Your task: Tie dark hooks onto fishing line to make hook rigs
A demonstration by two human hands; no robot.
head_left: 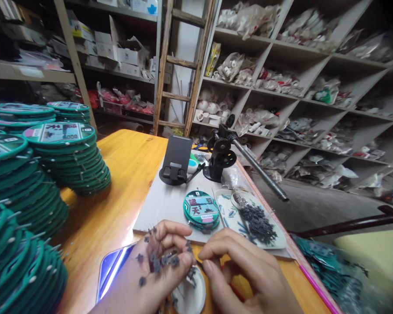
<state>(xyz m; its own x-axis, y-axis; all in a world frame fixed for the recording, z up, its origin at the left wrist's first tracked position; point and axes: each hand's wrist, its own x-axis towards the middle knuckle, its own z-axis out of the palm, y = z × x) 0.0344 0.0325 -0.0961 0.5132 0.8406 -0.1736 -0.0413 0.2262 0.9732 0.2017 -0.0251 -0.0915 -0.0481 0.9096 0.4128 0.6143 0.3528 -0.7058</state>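
Observation:
My left hand (pixel 170 279) is closed, palm partly up, with several small dark grey pieces (pixel 165 260) carried in the palm and along the thumb; fine wires stick out from some. One such piece sits between its thumb and fingertips. Close beside it, my right hand (pixel 245 270) is closed with thumb and index finger nearly together; a small dark bit shows at the fingertips, too small to name. Below both hands is a white round dish (pixel 199 294) holding a few dark pieces, partly hidden by my left hand. Beyond them lies a green round reel (pixel 201 209) with a printed label.
A patterned tray (pixel 278 242) holds a heap of dark grey pieces (pixel 260 222) and a small bowl of metal bits (pixel 240 200). Behind stand a black phone stand (pixel 176 157) and a black geared device (pixel 220 161) with a rod. Tall stacks of green reels (pixel 72 161) fill the left.

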